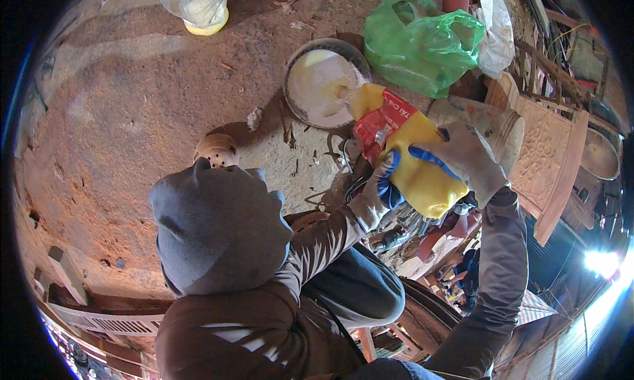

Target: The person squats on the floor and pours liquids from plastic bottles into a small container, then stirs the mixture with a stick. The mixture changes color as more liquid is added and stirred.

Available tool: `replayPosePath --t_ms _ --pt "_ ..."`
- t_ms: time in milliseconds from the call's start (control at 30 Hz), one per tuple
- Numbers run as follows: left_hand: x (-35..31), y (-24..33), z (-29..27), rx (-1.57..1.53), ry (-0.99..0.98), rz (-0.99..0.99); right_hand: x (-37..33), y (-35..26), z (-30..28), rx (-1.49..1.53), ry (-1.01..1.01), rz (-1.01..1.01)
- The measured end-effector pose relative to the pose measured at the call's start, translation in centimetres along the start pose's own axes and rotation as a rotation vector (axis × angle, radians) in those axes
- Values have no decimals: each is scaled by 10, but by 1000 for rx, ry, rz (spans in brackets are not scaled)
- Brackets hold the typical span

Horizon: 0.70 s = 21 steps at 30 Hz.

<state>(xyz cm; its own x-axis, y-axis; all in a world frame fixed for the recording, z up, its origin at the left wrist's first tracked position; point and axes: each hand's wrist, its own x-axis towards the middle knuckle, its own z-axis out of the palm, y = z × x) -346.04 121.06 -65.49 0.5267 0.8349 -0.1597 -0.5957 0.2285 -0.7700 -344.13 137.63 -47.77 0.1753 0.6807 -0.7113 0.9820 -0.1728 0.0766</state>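
Both my gloved hands grip a soft-looking yellow plastic bag (422, 142) with a red printed panel. My left hand (378, 194) is closed on its lower left side. From the right, my right hand (465, 159) clasps it, the back of the grey glove turned up and blue showing at the fingers. The bag tilts up and left, its narrow end at the right rim of a round bowl (288, 97). Pale cream and whitish material (320, 83) lies in the bowl. Whether anything flows from the bag I cannot tell for sure.
A green plastic bag (422, 43) and a white sack (495, 33) stand beyond the bowl. Far left sits a clear plastic bag with a yellow base (205, 7). Carved wood (541, 149) leans at right. A shoe (216, 149) shows beyond my left knee (218, 235).
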Motion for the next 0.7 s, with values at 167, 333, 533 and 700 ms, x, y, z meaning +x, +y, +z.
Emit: replayPosePath --t_ms 167,333,533,700 --pt "-1 0 0 -15 19 -3 3 4 5 -2 -3 43" --pt "-2 -2 -2 -13 29 8 -2 -3 1 -2 -18 22" --pt "-1 -2 -9 -22 56 30 -6 -7 -2 -15 -15 5" --pt "-1 -5 -10 -22 -14 60 -1 0 0 -93 -23 29"
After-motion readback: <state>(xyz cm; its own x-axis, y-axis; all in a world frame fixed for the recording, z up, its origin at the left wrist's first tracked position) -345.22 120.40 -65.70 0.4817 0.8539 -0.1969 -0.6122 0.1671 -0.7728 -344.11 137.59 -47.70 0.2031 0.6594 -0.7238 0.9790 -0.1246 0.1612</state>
